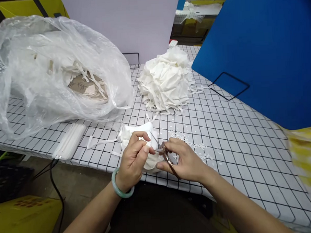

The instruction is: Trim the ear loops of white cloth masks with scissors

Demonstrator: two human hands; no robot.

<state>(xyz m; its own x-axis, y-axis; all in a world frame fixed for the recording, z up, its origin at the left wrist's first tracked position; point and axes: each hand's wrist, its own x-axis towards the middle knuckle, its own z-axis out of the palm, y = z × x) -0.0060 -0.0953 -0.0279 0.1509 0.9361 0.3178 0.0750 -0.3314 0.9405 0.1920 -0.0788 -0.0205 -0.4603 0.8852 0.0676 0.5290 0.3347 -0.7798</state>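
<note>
Two hands work at the lower centre of the frame, at the near edge of the gridded surface (223, 127); the left hand (133, 158) pinches a white mask (133, 133) between thumb and fingers; the right hand (185, 161) grips small scissors (163, 152), blades touching the mask; a pile of white masks (165, 80) lies upper centre; a clear plastic bag (40, 77) fills the upper left.
</note>
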